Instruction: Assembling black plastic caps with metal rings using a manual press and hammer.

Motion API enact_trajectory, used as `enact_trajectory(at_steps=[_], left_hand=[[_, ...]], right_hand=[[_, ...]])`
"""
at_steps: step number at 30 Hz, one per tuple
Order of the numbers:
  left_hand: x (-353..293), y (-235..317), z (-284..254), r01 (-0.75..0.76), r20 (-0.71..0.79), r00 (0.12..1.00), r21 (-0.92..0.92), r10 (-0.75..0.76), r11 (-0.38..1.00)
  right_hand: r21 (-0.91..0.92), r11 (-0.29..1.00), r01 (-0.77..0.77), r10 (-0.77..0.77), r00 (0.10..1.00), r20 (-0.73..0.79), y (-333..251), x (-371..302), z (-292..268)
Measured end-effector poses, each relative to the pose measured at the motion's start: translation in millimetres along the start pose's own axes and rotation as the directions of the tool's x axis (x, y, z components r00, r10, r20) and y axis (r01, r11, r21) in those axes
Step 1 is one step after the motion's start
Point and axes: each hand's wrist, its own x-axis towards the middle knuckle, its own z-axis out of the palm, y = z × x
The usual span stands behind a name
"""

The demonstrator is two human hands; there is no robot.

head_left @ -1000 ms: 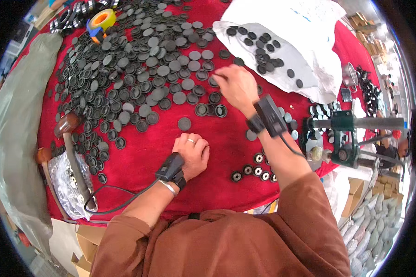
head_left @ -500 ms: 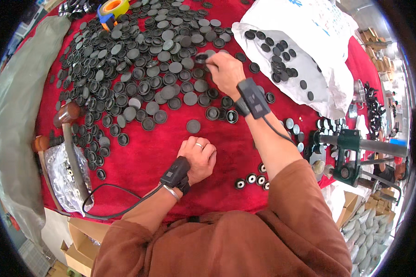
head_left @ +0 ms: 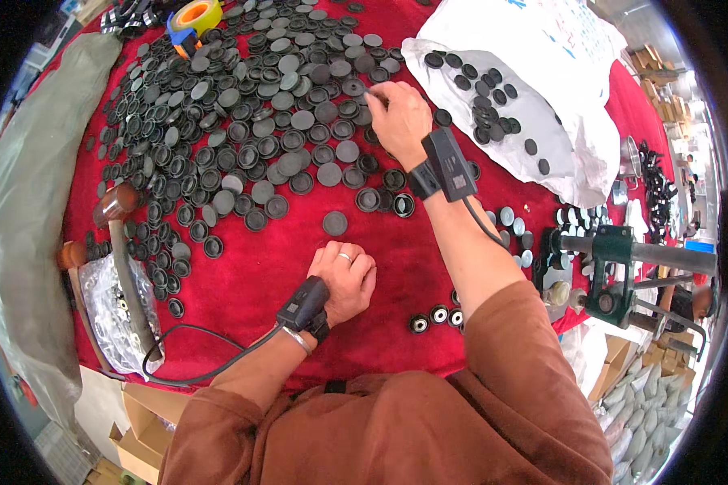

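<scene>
My left hand rests on the red cloth in a loose curl, fingers folded under. Whatever it may hold is hidden beneath it. Just beyond its knuckles lies a single black round cap. My right hand is at the right edge of a wide heap of black caps, its fingers bent and drawn together. The back of the hand hides what may be in its grasp. A cap with its hollow side up lies just past the fingertips. Several more caps lie below the right wrist.
A white sack with loose caps is at far right. A green metal press stands to the right. Small black-and-white round parts sit near my right sleeve. Mallets, a plastic bag and yellow tape are leftward.
The dark cap seen in my right fingertips no longer shows there, and that hand has shifted slightly. My left hand stays nearly where it was.
</scene>
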Motion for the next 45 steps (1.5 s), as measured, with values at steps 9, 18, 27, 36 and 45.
enact_trajectory(at_steps=[9, 18, 27, 36, 45], left_hand=[[4.2, 0.6, 8.0, -0.045, -0.002, 0.999, 0.002, 0.045, 0.999], [2.7, -0.6, 3.8, -0.075, -0.006, 0.997, 0.083, 0.076, 0.994], [-0.1, 2.6, 4.3, -0.133, 0.048, 0.991, 0.154, 0.127, 0.979], [5.0, -0.2, 5.7, -0.134, 0.035, 0.991, 0.160, 0.130, 0.978], [0.6, 4.4, 3.7, -0.093, 0.037, 0.995, 0.094, 0.090, 0.991]], right_hand=[[-0.274, 0.961, 0.027, -0.020, 0.999, 0.029, 22.6, 27.2, 26.4], [0.181, 0.812, -0.555, 0.531, 0.831, 0.166, 9.5, -95.9, -182.9], [-0.172, 0.872, -0.458, 0.445, 0.889, -0.112, -26.0, -259.4, -204.8], [-0.448, 0.880, -0.156, 0.183, 0.983, 0.018, -14.0, -263.3, -183.3], [-0.572, 0.819, 0.046, 0.152, 0.944, 0.294, -12.8, -266.9, -193.8]])
